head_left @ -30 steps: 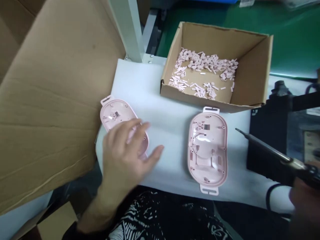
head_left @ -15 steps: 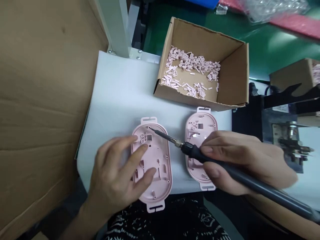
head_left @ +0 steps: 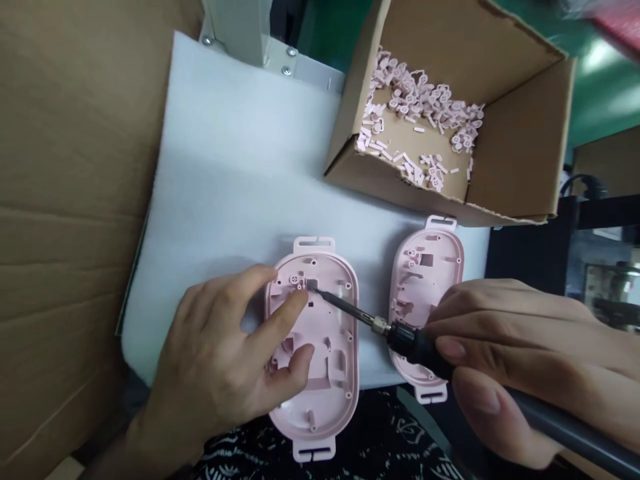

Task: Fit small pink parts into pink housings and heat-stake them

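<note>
A pink plastic shell [head_left: 333, 417] lies with its hollow side up on the white mat, a slotted loop at each end. My left hand [head_left: 225, 347] is open over the shell's left side, fingers spread. Its forefinger touches near a small wheel-shaped part [head_left: 294, 279], and its thumb is over the inside. Held like a pen in my right hand [head_left: 520, 353] is a black soldering iron [head_left: 400, 339]. Its dark tip is beside the square opening near the left forefinger; whether it touches plastic is unclear. A second pink shell [head_left: 425, 287] lies to the right, partly behind my right hand.
An open cardboard box [head_left: 525, 153] with many small pink parts [head_left: 425, 100] stands behind the shells. A cardboard wall [head_left: 85, 167] rises at the left of the white mat [head_left: 225, 167]. A metal post [head_left: 240, 27] stands at the back, dark equipment [head_left: 530, 247] at the right.
The iron's tip has moved from a post at the shell's far end to the square opening, nearer me. My view has come closer. The left hand still lies on the shell.
</note>
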{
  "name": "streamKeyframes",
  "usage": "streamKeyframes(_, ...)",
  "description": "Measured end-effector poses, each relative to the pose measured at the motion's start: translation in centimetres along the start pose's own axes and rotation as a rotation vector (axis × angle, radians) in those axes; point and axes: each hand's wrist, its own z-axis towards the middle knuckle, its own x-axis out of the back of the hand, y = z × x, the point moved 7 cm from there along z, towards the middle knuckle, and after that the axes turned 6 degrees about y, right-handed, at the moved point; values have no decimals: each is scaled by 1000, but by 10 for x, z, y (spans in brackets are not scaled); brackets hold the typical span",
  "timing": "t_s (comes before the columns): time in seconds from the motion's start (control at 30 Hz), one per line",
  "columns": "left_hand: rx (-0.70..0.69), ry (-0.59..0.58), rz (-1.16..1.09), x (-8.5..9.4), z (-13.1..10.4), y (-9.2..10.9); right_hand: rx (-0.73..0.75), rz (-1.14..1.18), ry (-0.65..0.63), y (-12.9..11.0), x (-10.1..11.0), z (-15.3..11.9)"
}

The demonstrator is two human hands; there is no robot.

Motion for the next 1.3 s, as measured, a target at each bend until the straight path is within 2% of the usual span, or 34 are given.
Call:
streamKeyframes(0.07, 5, -5, -1, 0, 1, 0, -22, 2, 34, 2, 0, 1)
streamKeyframes(0.23, 6, -4, -25, 0, 3, 0, 98, 81, -69, 1, -6, 0)
streamKeyframes(0.37, 10, 2, -11, 0, 3, -1, 99, 71, -32, 6, -5, -2)
streamKeyframes(0.57, 16, 4, -12, 0, 3, -1, 148, 65, -53, 3, -7, -2)
streamKeyframes(0.73, 19, 2, -11, 0, 4, -2, 130, 47, -42, 5, -6, -1)
streamKeyframes(0.87, -3, -19, -7, -1, 2, -1, 160, 47, -75, 3, -9, -2)
streamKeyframes(1.13, 30, 0, -32, 0, 4, -1, 124, 29, -121, 7, -10, -2)
streamKeyframes(1.3, 28, 3, -12, 0, 4, -1, 162, 57, -89, 3, -9, 1)
